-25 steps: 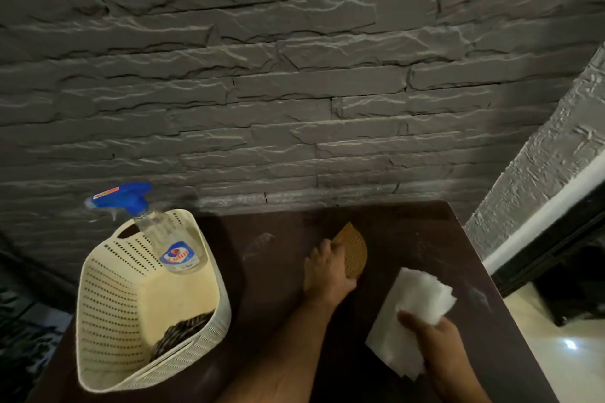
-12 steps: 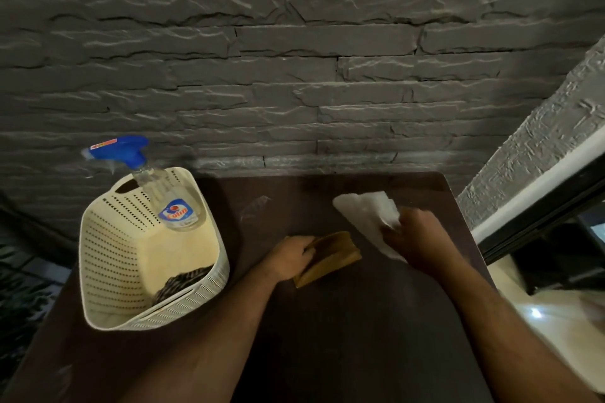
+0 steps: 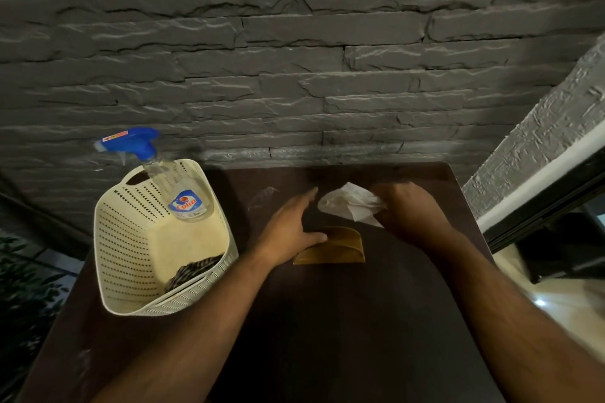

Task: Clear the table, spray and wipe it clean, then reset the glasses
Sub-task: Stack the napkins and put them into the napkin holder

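Bare near half of the table [image 3: 343,330]; basket [image 3: 131,258] (spray bottle [image 3: 183,196] inside) at left edge, stone wall [image 3: 294,75] right behind.

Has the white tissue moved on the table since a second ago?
Yes. The tissue, gripped by the right hand, went from the table's near right side toward the wall edge.

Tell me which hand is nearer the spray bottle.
Left. The left hand lies open mid-table, right of the spray bottle; the right hand is farther right, gripping the tissue.
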